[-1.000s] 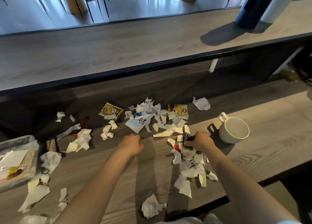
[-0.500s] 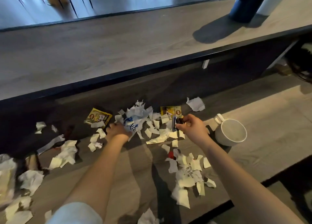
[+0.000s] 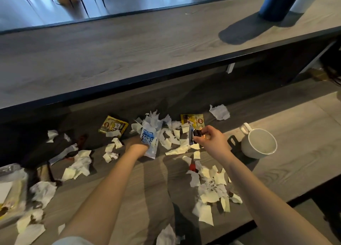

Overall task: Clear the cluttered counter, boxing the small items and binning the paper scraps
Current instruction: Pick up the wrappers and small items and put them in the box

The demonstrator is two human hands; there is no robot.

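Torn paper scraps (image 3: 210,187) litter the wooden counter (image 3: 151,193). My left hand (image 3: 137,146) holds a white packet with blue print (image 3: 148,139) lifted off the counter. My right hand (image 3: 212,139) pinches a small dark item (image 3: 194,134) with a thin blue-grey piece beside it. Two yellow sachets lie at the back, one yellow sachet (image 3: 113,126) on the left and another yellow sachet (image 3: 192,119) just behind my right hand. A clear plastic box (image 3: 9,191) with items inside sits at the left edge.
A white mug (image 3: 258,143) stands right of my right hand, with a black clip-like thing (image 3: 233,141) beside it. A raised shelf (image 3: 129,47) runs along the back. Dark objects lie in shadow at the left. A small red item (image 3: 192,167) peeks from the scraps.
Both hands moved away from me toward the back pile. My left hand took hold of the blue-printed packet and lifted it. My right hand carried its small dark item along.
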